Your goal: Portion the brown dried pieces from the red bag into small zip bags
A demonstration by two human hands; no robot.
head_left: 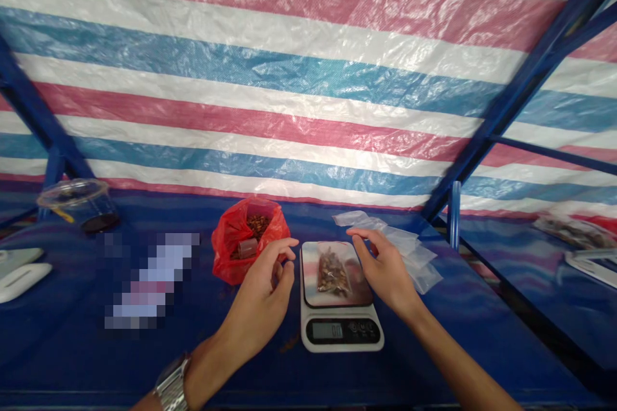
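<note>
Although neither hand closes on anything, the left hand (255, 298) hangs empty, its fingers (284, 245) loosely curled and apart from the thumb, just beside a red plastic bag (231, 247). The right hand (385, 266) spreads open above the far edge of a white digital scale (337, 316), between the hands, where a small clear bag of brown pieces (332, 274) lies on the plate. Loose brown pieces (258, 226) fill the slumped red bag, which could tip and spill them if the left hand knocks it. A careless brush from the right hand could shift the bag on the plate and upset the weight shown. Thin clear plastic bags (414, 257) fan out on the blue table cover (72, 347) and could easily slide apart.
</note>
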